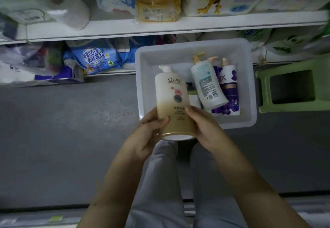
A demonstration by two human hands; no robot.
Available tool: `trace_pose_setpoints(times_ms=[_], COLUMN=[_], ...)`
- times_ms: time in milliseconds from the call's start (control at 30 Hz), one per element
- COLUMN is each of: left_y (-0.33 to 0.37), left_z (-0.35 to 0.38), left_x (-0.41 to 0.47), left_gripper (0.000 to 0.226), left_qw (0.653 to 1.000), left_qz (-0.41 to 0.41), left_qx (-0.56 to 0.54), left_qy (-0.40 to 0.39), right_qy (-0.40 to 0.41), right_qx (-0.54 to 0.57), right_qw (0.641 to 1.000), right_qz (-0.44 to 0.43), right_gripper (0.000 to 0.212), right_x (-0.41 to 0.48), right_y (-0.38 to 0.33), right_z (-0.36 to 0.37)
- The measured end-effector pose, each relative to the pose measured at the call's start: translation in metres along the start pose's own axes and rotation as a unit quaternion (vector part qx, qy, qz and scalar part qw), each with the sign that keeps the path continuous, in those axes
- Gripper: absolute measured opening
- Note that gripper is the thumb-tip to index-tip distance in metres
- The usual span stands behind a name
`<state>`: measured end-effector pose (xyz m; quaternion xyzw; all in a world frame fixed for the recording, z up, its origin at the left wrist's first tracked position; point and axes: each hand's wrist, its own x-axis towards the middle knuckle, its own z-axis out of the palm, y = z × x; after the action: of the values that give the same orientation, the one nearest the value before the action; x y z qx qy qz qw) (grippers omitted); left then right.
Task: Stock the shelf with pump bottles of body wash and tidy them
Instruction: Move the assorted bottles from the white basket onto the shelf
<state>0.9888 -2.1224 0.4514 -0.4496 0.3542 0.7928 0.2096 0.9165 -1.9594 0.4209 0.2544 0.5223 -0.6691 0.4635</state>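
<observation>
both hands hold the cream and gold pump bottle [171, 99] by its lower end, label up, just above the near edge of the white tub [250, 84] on the floor, likely to carry it to the shelf [160, 27]. the left hand [151, 129] curls round one side with its thumb on the front, and the right hand [201, 126] wraps the other side. more bottles [205, 83] lie in the tub

Left forearm [114, 183] and right forearm [250, 183] are bare. Legs wear light grey, softly creased trousers [160, 174].
</observation>
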Motion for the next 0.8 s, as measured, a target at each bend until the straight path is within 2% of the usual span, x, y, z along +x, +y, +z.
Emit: trace_pose_setpoints(times_ms=[167, 300, 400, 467, 533, 600, 800], left_y=[0.008, 0.013, 0.015, 0.013, 0.01, 0.005, -0.011], left_z=[0.046, 0.1, 0.143, 0.179, 0.216, 0.254, 0.355], left_x=[-0.051, -0.085, -0.099, -0.11, -0.118, -0.125, -0.153], left_gripper=[0.055, 0.055, 0.052, 0.052, 0.068, 0.074, 0.059], left_qw=[0.992, 0.974, 0.963, 0.956, 0.948, 0.941, 0.912], left_qz=[0.068, 0.127, 0.155, 0.171, 0.187, 0.213, 0.311], left_qx=[0.05, 0.076, 0.103, 0.121, 0.128, 0.114, 0.105], left_qy=[-0.099, -0.172, -0.193, -0.205, -0.223, -0.236, -0.246], right_qy=[0.021, 0.038, 0.038, 0.024, 0.019, 0.004, -0.056], right_qx=[-0.013, 0.036, 0.079, 0.077, 0.084, 0.083, 0.058], right_qw=[0.995, 0.979, 0.967, 0.962, 0.954, 0.944, 0.914], right_qz=[-0.101, -0.197, -0.24, -0.262, -0.288, -0.318, -0.398], right_gripper=[0.043, 0.042, 0.028, 0.035, 0.045, 0.05, 0.067], right_x=[-0.084, -0.146, -0.181, -0.206, -0.231, -0.251, -0.296], right_y=[-0.039, -0.07, -0.093, -0.113, -0.136, -0.16, -0.221], right_z=[-0.007, -0.02, -0.037, -0.058, -0.083, -0.108, -0.178])
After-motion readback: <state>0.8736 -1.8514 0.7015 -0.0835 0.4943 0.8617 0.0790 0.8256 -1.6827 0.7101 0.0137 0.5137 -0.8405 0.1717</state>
